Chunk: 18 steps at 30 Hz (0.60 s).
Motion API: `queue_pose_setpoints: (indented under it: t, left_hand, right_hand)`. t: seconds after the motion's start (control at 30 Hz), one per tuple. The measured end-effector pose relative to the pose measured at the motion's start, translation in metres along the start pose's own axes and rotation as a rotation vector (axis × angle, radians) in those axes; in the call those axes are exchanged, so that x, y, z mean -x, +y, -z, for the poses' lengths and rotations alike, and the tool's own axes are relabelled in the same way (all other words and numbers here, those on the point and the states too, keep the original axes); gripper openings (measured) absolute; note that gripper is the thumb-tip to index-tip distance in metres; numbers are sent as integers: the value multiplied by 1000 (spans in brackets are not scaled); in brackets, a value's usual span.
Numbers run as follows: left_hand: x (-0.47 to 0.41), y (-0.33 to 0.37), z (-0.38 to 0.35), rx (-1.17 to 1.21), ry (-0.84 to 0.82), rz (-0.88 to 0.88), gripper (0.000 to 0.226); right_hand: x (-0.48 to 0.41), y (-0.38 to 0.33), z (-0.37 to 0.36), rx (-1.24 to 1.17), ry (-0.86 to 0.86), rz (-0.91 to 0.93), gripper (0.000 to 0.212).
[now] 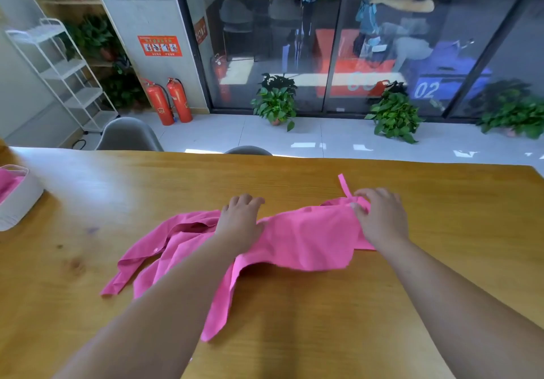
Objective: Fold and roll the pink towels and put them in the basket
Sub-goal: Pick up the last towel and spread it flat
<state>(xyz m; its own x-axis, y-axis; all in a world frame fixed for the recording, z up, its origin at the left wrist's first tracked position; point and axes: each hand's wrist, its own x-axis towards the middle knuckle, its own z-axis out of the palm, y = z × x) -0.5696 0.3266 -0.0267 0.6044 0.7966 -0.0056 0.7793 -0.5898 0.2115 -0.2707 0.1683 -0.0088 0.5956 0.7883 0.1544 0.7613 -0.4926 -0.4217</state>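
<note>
Head view: pink towel (pixel 306 240) lies crumpled across middle of wooden table (pixel 294 178), loose tails trailing near-left. Left hand (pixel 240 222) on towel's middle, fingers (pixel 247 200) curled over far edge, gripping bunched cloth. Right hand (pixel 382 219) at right end, thumb and fingers pinching corner. White basket (pixel 17 199) at table's left edge, pink cloth inside.

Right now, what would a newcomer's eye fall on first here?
The bright pink cloth lying crumpled in the middle of the wooden table stands out most, with the left hand resting on it and the right hand pinching its far right corner. At the table's left edge sits a white basket with more pink inside, and two red extinguishers stand on the floor behind.
</note>
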Motion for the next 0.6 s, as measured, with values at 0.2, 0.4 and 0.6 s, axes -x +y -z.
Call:
queue_pose_setpoints:
  t: [0.2, 0.4, 0.6]
  left_hand:
    - [65, 18, -70, -89, -200, -242, 68]
    - [108, 24, -110, -213, -130, -271, 85]
    - [124, 27, -117, -184, -206, -318, 87]
  right_hand:
    - [80, 39, -55, 170, -307, -30, 37]
    - [156, 44, -76, 332, -526, 222, 59]
    - [197, 37, -72, 438, -561, 175, 61]
